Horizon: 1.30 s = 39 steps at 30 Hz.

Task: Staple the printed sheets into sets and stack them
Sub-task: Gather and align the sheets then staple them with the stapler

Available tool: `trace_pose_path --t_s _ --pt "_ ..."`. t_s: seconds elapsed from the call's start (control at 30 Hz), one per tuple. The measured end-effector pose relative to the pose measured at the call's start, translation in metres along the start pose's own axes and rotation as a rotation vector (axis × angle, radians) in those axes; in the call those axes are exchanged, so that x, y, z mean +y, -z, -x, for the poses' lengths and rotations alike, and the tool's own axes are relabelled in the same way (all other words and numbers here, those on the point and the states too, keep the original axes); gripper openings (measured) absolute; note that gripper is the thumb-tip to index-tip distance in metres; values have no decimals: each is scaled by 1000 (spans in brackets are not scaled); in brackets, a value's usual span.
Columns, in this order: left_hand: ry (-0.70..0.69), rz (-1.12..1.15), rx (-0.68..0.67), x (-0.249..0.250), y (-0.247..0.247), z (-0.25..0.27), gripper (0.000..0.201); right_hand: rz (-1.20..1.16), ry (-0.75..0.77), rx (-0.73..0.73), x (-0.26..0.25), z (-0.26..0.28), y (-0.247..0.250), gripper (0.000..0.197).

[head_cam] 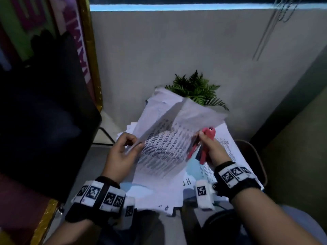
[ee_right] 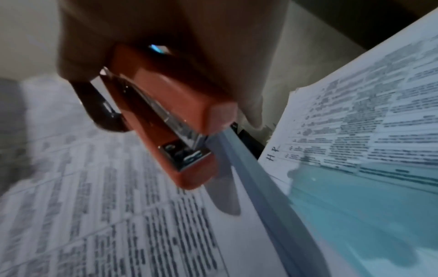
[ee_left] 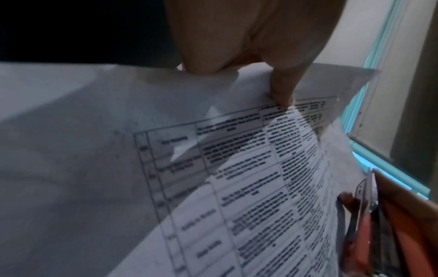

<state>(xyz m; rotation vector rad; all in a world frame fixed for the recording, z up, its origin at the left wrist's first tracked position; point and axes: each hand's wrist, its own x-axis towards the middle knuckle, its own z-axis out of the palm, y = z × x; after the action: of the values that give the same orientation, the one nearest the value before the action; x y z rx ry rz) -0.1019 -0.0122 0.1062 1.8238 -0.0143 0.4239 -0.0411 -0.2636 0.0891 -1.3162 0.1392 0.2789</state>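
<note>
We pinch the thin, limp printed sheets (head_cam: pixel 164 138) by their left edge in our left hand (head_cam: pixel 120 154), lifted off the paper pile (head_cam: pixel 228 149) to square them. Our right hand (head_cam: pixel 212 147) wraps the glossy red stapler (head_cam: pixel 203 147) at the right edge. Beyond stands a feathery fern (head_cam: pixel 196 89).

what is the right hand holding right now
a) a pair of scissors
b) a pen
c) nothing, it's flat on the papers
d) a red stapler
d: the right hand grips a red stapler at the edge of the printed sheets, which the left hand pinches at the other side; the right wrist view shows the stapler up close.
</note>
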Motion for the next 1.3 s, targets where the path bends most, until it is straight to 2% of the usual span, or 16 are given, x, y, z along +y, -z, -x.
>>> trace_pose_path --t_s 0.1,0.17,0.27,0.33,0.37,0.43,0.47,0.57,0.63,0.73,0.8,0.87,0.93,1.03,1.13,1.3 --pt "-40 26 59 25 1 6 27 -25 25 -8 -22 4 11 47" --pt "15 -21 69 33 2 5 49 18 33 -28 -40 9 18 55" --pt "224 -168 -70 36 -1 -4 81 83 -88 -31 -60 9 33 39" --pt "355 -150 -249 30 -7 -11 72 185 -162 -26 -66 6 42 54" --pt "387 -125 -327 23 -11 -13 54 248 -199 -13 -67 6 45 62" --pt "420 -151 -431 12 -22 -14 18 359 -259 44 -68 6 44 54" --pt "446 -198 -447 3 -26 -13 15 407 -279 114 -65 4 44 49" --pt "527 -386 -421 -21 -40 -6 32 580 -274 320 -52 -10 45 61" --pt "590 -510 -428 -33 -49 2 41 623 -265 385 -40 -17 43 57" --pt "661 -729 -541 -56 -57 13 43 645 -398 297 -17 -24 37 39" --pt "691 -883 -557 -66 -61 15 58 758 -484 199 -1 -28 30 43" --pt "615 -1041 -479 -71 -65 9 82 870 -505 132 17 -35 24 51" --pt "453 -1124 -450 -74 -70 -5 87 923 -474 117 31 -41 18 47" --pt "268 -1139 -681 -83 -84 -28 68 984 -381 128 42 -50 9 37" --pt "175 -1155 -892 -93 -102 -40 57 1145 -314 85 47 -63 3 44" --pt "215 -1125 -952 -108 -114 -44 58 1277 -335 19 65 -78 1 54"
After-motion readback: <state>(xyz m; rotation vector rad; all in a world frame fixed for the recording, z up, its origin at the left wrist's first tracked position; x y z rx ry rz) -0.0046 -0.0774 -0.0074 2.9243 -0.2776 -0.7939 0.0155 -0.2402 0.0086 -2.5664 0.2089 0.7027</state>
